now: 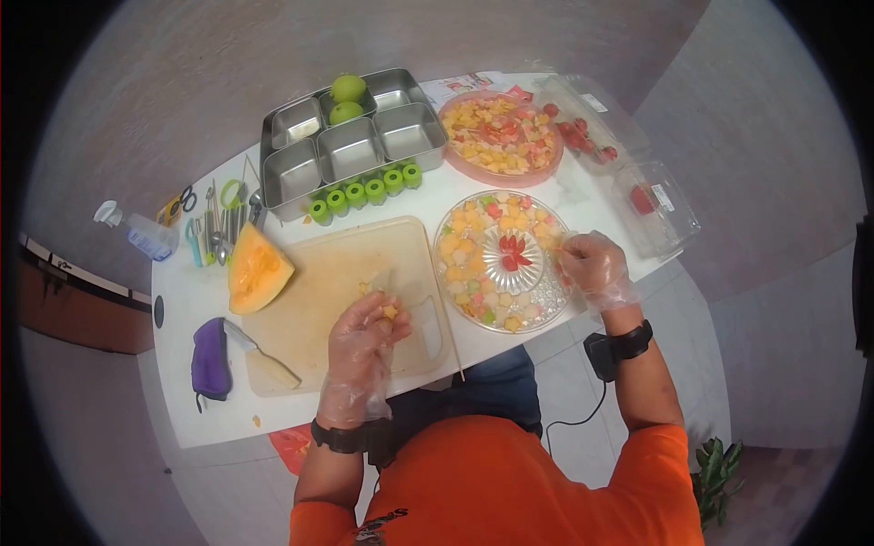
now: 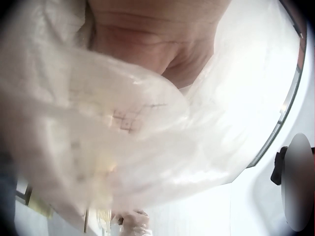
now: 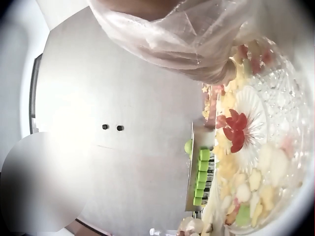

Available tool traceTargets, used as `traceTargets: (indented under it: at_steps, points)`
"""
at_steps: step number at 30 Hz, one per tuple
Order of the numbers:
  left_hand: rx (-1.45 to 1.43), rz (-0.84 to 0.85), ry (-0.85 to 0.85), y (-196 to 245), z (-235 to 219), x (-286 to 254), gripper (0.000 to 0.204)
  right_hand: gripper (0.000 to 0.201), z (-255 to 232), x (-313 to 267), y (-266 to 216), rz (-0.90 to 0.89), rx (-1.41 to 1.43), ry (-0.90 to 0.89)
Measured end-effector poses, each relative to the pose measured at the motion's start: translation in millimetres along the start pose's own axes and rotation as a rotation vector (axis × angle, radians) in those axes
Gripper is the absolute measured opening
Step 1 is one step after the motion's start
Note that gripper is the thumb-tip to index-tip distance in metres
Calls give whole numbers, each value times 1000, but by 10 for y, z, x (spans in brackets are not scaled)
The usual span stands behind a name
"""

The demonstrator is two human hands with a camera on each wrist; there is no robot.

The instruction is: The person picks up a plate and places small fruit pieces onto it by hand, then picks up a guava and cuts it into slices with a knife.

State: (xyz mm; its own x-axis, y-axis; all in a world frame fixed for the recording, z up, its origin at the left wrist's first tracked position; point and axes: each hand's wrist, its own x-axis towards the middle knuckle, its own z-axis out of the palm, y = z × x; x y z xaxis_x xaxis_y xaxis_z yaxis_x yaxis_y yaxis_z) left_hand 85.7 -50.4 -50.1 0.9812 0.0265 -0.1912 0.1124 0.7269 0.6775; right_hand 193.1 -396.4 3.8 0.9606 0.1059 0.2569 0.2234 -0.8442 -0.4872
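Gloved in clear plastic, my left hand [image 1: 358, 355] is over the cutting board [image 1: 305, 273] in the head view. Its fingers and thumb hold a small yellow star-shaped fruit piece [image 1: 390, 311]. My right hand [image 1: 596, 266], also gloved, reaches over the right rim of a clear glass plate [image 1: 546, 305]. Its bent fingertips are right at the fruit pieces there; I cannot tell whether they pinch one. Yellow, white, green and pink cut fruit rings the plate, with red petal-like pieces [image 3: 235, 130] at its middle. Glove plastic fills most of the left wrist view.
An orange melon wedge [image 1: 259, 270], a knife [image 1: 264, 357] and a purple pouch [image 1: 211, 359] lie at left. Behind stand green-topped cutters [image 1: 375, 191] and a steel tray [image 1: 350, 150]. A pink fruit-filled dish [image 1: 464, 168] and clear boxes [image 1: 669, 214] are at the back right.
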Motion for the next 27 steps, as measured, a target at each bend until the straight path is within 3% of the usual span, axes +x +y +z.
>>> traceTargets:
  at_steps: [5,11,16,20,22,23,27]
  points:
    - [29,-5,-13,-20,-50,-9,34,12,114,59,65,14,-53,-56]
    - [28,6,-24,-23,-45,-12,30,10,143,75,65,-105,-125,-74]
    - [36,17,-33,-38,-55,-15,30,8,50,86,43,62,-80,-185]
    - [57,18,-8,-36,-49,-9,33,8,-96,72,24,58,-63,-192]
    - [100,5,10,-13,3,-17,34,12,-222,41,-99,-67,-14,14]
    - [141,-8,30,1,47,-23,35,12,-285,5,-210,-66,-12,15]
    - [244,-55,86,18,385,-62,38,12,-207,-278,-844,-508,262,2]
